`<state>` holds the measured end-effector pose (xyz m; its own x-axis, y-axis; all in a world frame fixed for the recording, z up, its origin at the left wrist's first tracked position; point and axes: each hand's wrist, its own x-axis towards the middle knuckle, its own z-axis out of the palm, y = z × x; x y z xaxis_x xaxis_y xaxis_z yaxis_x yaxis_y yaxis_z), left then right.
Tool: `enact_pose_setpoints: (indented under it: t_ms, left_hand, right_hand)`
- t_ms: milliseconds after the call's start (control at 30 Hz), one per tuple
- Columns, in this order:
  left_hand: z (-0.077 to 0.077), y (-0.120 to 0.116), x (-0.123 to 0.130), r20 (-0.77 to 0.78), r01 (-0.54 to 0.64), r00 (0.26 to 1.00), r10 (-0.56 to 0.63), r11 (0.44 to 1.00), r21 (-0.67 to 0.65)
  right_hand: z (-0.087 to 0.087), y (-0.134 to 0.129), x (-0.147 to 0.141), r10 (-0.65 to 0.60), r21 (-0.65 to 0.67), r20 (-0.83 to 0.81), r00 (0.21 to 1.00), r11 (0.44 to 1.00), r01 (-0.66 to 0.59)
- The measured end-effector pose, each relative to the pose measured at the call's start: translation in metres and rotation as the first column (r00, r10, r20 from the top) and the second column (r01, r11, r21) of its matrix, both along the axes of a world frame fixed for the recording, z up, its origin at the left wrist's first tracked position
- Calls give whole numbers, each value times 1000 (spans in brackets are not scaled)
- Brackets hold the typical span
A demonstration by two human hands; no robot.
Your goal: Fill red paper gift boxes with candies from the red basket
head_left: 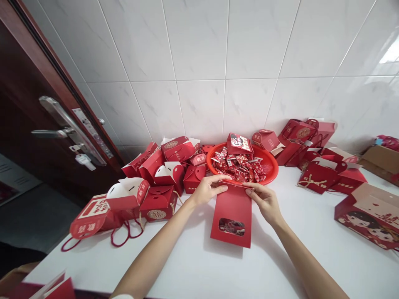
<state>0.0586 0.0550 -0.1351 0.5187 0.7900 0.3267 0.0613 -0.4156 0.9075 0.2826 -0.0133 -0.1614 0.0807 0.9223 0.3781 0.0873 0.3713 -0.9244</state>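
L hand [207, 192] & R hand [264, 202] pinch the top edge of a red box [232, 203], one at each end, thumbs on its near face. Box is btwn the hands, just in front of a basket [274, 172] w/ wrapped pcs [238, 168]; can't tell if it touches the white table [280, 265]. Red cartons [158, 203] crowd L, more R. Door [25, 99] w/ keys [83, 160] far L.

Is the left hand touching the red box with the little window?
Touching. The head view shows the left hand at the far end of the red box, fingers overlapping its corner with no gap.
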Motion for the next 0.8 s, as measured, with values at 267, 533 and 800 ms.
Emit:
enact_pose_setpoints:
  t_ms: [267,533,800]
  left_hand:
    - [-10,7,-1,-26,17,1000,-16,999,46]
    - [-13,11,-5,-82,17,997,-5,990,142]
    - [-9,12,-7,-126,86,989,-78,995,59]
  right_hand:
    - [-6,-1,3,-13,-11,23,1000,1000,13]
    - [-8,-4,-1,0,-56,37,999,998,2]
    - [-14,-5,-6,-92,-26,72,993,995,94]
